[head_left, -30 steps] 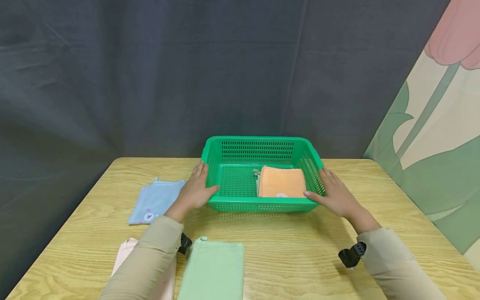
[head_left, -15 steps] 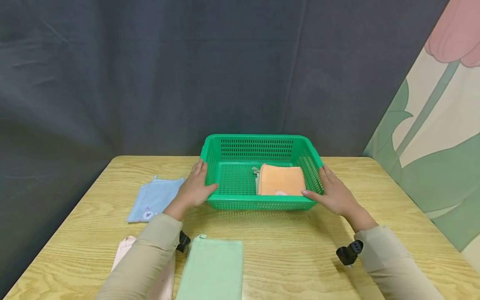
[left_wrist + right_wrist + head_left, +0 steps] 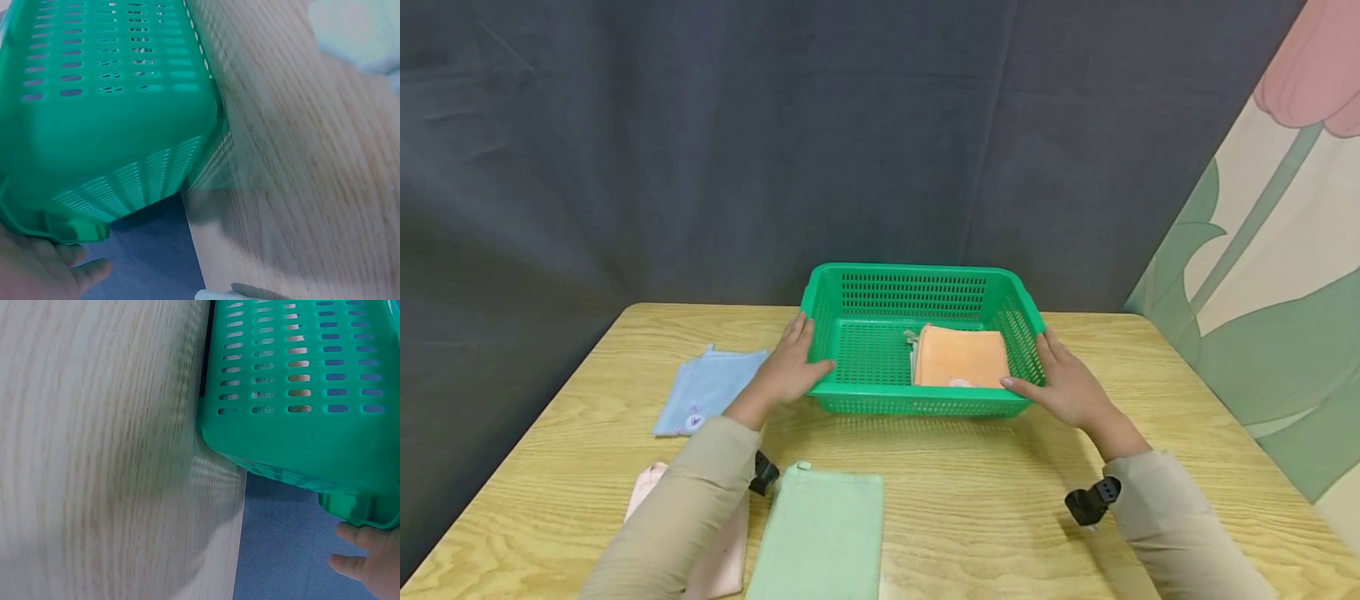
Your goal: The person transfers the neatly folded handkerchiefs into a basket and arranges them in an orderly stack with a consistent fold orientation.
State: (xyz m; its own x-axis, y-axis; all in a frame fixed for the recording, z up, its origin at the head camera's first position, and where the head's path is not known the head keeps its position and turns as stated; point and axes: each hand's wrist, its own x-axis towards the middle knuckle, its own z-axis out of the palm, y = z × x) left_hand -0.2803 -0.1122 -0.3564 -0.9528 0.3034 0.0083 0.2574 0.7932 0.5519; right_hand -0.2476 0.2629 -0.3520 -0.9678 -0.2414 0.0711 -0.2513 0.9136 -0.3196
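Note:
A green plastic basket (image 3: 865, 392) with slotted walls stands upright on the table. My left hand (image 3: 778, 375) grips its left front corner, thumb over the rim and fingers along the outer side. At the opposite corner my right hand (image 3: 1070, 390) holds the basket the same way, its thumb tip inside the front rim. In both wrist views fingertips show past the basket's end rim. Inside, at the right, lies a folded orange towel (image 3: 966, 357); pale edges and a loop of other cloth peep out at its left. The rest of that cloth is hidden.
A folded blue towel (image 3: 711, 385) lies left of the basket. Nearer, a pink towel (image 3: 726, 554) is partly under my left forearm, beside a green towel (image 3: 822, 533). A dark curtain (image 3: 880, 150) hangs behind the wooden table (image 3: 970, 500), a painted wall (image 3: 1285, 333) at right.
The whole head view shifts slightly upward. Both hands keep their hold on the basket, and the basket and towels show no clear movement on the table.

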